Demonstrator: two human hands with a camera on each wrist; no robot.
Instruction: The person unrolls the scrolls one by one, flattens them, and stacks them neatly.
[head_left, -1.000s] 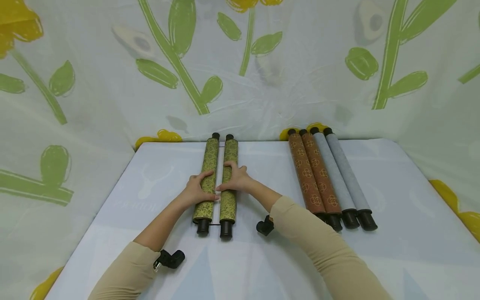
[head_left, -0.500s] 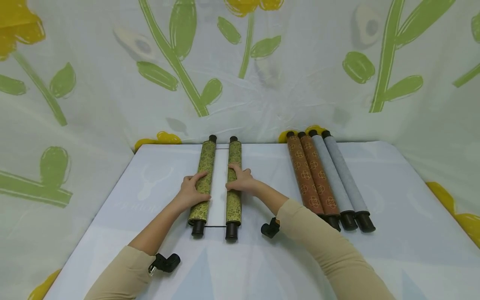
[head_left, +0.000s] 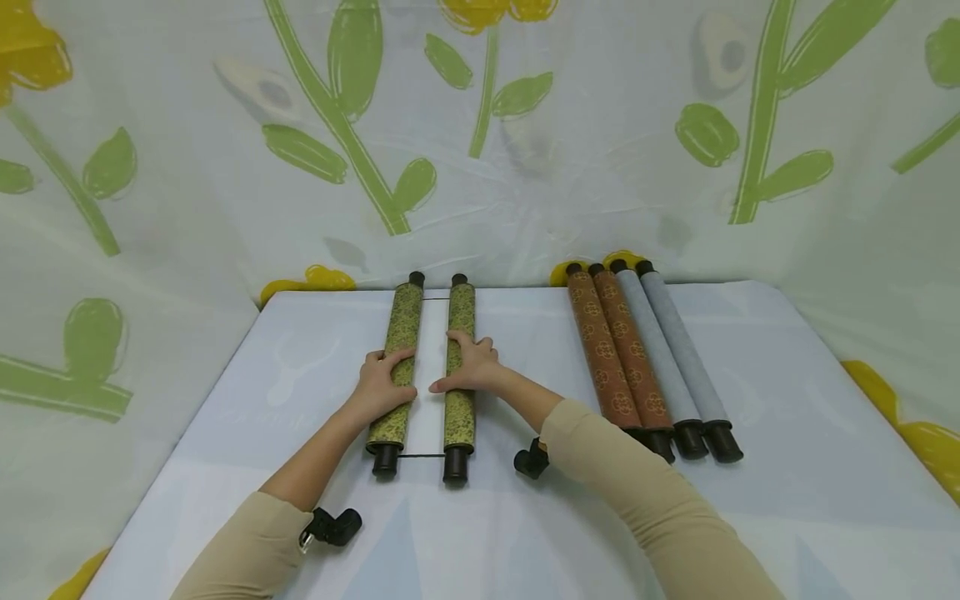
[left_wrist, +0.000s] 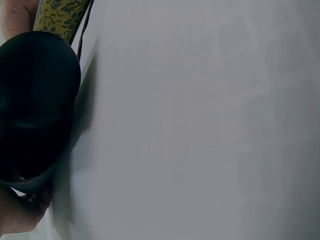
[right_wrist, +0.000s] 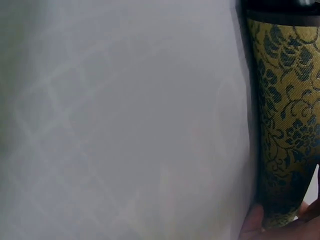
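A scroll with a yellow-green floral cover lies partly unrolled, a white strip (head_left: pixel 429 358) showing between its left roll (head_left: pixel 406 317) and right roll (head_left: pixel 461 421). My left hand (head_left: pixel 377 388) grips the left roll, thumb and fingers reaching across it. My right hand (head_left: pixel 477 367) holds the right roll from its right side; the thumb reaches over onto the white strip. In the left wrist view, a black end knob (left_wrist: pixel 35 100) hides much of the hand. The right wrist view shows the patterned roll (right_wrist: pixel 290 100) with fingertips (right_wrist: pixel 255 220) at its lower end.
Two brown patterned rolls (head_left: pixel 611 367) and two grey rolls (head_left: pixel 678 350) with black knobs lie side by side at the right of the white table (head_left: pixel 315 358). Behind the table hangs a flowered cloth (head_left: pixel 570 200).
The two rolls have moved apart, widening the white strip between them. During the last half second the gap stays about the same, while my right thumb has stretched across the right roll.
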